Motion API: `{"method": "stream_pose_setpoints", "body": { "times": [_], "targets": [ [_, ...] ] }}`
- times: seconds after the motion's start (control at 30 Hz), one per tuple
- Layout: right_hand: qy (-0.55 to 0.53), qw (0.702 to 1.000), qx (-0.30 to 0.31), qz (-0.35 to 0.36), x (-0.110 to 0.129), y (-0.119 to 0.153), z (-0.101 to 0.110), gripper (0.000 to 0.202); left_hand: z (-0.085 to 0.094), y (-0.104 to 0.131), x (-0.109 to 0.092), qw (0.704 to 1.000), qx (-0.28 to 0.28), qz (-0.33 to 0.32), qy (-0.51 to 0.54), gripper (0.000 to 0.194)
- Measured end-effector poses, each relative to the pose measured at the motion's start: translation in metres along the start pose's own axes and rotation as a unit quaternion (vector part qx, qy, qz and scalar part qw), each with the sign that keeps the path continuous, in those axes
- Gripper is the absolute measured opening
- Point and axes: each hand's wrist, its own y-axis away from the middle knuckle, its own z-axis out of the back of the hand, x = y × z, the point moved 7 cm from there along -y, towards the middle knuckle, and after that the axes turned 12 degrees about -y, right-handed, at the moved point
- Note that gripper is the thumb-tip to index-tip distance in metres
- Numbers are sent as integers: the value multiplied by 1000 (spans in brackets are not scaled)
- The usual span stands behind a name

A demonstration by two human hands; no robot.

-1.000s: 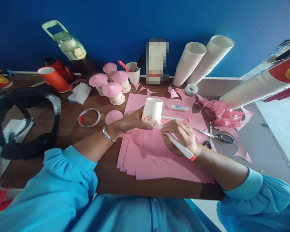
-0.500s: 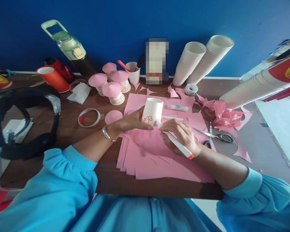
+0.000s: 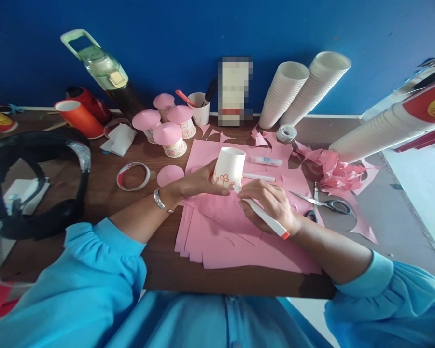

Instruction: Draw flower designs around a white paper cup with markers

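A white paper cup (image 3: 230, 162) with orange-red flowers drawn round its lower part is upside down in my left hand (image 3: 203, 182), whose fingers and thumb grip its side. My right hand (image 3: 270, 205) is closed round a white marker (image 3: 270, 220) with an orange-red end; its tip meets the cup near the rim. Both hands are above a stack of pink paper (image 3: 217, 251). A glue stick (image 3: 267, 161) and a second white marker (image 3: 259, 178) lie on the sheets just beyond. Scissors (image 3: 329, 205) rest to the right of my right hand.
Several decorated cups with pink cone tops (image 3: 167, 134) stand at the back left, by a bottle (image 3: 106, 67). Stacked white cups (image 3: 286, 92) lean at the wall beside a tape roll (image 3: 287, 133). Pink scraps (image 3: 340, 171) lie right; a black headset (image 3: 83, 188) lies left.
The marker in my right hand has shifted very slightly to the left along the cup's rim. My left hand and the cup stay almost where they were.
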Motion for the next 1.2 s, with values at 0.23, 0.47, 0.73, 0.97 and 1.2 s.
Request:
{"method": "stream_pose_setpoints", "body": {
  "times": [0.23, 0.47, 0.73, 0.97, 1.2],
  "targets": [
    [7, 1000, 8, 0, 1, -1, 1, 28, 1, -2, 2, 1000, 0, -4, 12, 95],
    [14, 1000, 11, -3, 1, -1, 0, 33, -1, -3, 0, 1000, 4, -10, 25, 94],
    [7, 1000, -7, -6, 0, 0, 3, 27, -1, -3, -3, 1000, -2, -9, 22, 95],
    [0, 1000, 0, -12, -2, 1, 2, 35, -2, -2, -9, 1000, -6, -10, 13, 92],
    [18, 1000, -2, -6, 0, 0, 2, 25, -2, -2, -3, 1000, 1, -6, 28, 93]
  ]
}}
